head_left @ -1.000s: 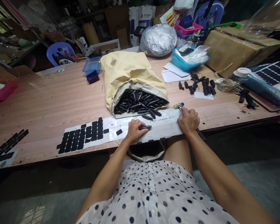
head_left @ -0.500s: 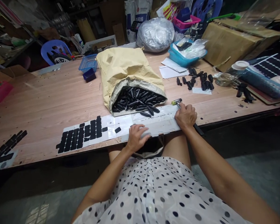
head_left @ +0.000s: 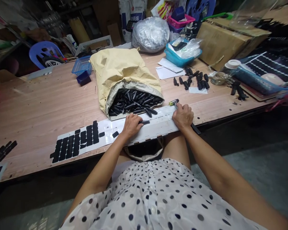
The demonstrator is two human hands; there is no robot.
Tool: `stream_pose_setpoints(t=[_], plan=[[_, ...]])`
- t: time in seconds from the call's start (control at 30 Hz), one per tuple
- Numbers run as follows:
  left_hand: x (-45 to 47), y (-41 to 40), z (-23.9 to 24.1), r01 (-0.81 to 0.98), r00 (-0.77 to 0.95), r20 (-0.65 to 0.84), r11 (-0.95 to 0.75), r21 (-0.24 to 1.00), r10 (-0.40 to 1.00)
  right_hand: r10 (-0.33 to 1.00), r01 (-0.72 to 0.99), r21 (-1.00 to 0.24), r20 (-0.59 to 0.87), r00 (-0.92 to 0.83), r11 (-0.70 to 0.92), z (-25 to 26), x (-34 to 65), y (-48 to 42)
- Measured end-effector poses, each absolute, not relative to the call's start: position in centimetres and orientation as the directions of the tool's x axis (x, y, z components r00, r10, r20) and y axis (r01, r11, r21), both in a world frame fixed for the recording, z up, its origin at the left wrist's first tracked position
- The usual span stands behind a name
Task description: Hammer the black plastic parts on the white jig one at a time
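My left hand (head_left: 131,124) rests on a long white backing sheet (head_left: 156,126) at the table's front edge, fingers closed on a slim black plastic part (head_left: 144,122). My right hand (head_left: 182,115) is closed round a screwdriver with a yellow-green handle tip (head_left: 173,102); its dark end sticks out past the table edge. Just behind both hands lies a tan paper sack (head_left: 121,73) on its side, its mouth spilling several black parts (head_left: 134,101). The sheet's left end carries rows of black stickers (head_left: 76,144).
A wooden table (head_left: 38,105) holds loose black parts (head_left: 194,81) with white papers, a blue tray (head_left: 182,54), a clear plastic bag, a cardboard box (head_left: 228,41) and a small blue basket (head_left: 81,65). More sticker sheets lie at far left and far right. An open bag hangs under the table edge.
My left hand dipped toward the table edge, then came back onto the sheet holding a black part. The right hand stayed closed on the screwdriver. The view shifted slightly right.
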State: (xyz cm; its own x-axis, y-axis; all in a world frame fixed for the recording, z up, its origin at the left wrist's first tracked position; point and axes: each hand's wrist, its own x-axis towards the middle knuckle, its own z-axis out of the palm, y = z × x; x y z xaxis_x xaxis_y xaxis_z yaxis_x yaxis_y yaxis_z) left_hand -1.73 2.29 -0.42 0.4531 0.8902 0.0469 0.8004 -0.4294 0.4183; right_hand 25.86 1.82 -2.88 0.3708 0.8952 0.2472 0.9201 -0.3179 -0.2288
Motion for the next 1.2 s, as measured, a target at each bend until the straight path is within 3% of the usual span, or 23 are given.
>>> stream_pose_setpoints(t=[0.23, 0.4, 0.5, 0.63, 0.73, 0.87, 1.0, 1.2], plan=[[-2.7, -0.7, -2.6, 0.769, 0.287, 0.063, -0.269, 0.58, 0.956, 0.892, 0.913, -0.254, 0.243, 0.381, -0.32, -2.8, 26.3, 2.0], [-2.2, -0.5, -2.8, 0.752, 0.248, 0.049, -0.224, 0.619, 0.968, 0.873, 0.832, -0.476, 0.231, 0.43, -0.284, -2.1, 27.2, 1.6], [-1.9, -0.5, -2.7, 0.747, 0.235, 0.027, -0.199, 0.634, 0.972, 0.891, 0.741, -0.658, 0.249, 0.381, -0.132, -1.3, 25.5, -0.3], [-1.7, -0.5, -2.6, 0.739, 0.226, 0.016, -0.183, 0.649, 0.974, 0.952, 0.581, -0.796, 0.284, 0.114, 0.168, -0.8, 21.1, -4.1], [-1.6, -0.5, -2.5, 0.743, 0.213, 0.008, -0.167, 0.648, 0.977, 0.941, 0.546, -0.783, 0.338, -0.029, 0.299, -1.0, 18.4, -6.1], [-1.7, -0.3, -2.5, 0.749, 0.221, -0.021, -0.156, 0.644, 0.975, 0.918, 0.578, -0.733, 0.389, -0.074, 0.357, -1.3, 16.9, -6.9], [-1.9, -0.1, -2.5, 0.735, 0.255, -0.023, -0.178, 0.655, 0.967, 0.902, 0.642, -0.668, 0.423, -0.09, 0.378, -1.6, 16.6, -7.1], [-1.6, -0.2, -2.5, 0.742, 0.216, -0.039, -0.139, 0.656, 0.976, 0.928, 0.722, -0.609, 0.352, -0.124, 0.327, -2.5, 17.0, -7.1]])
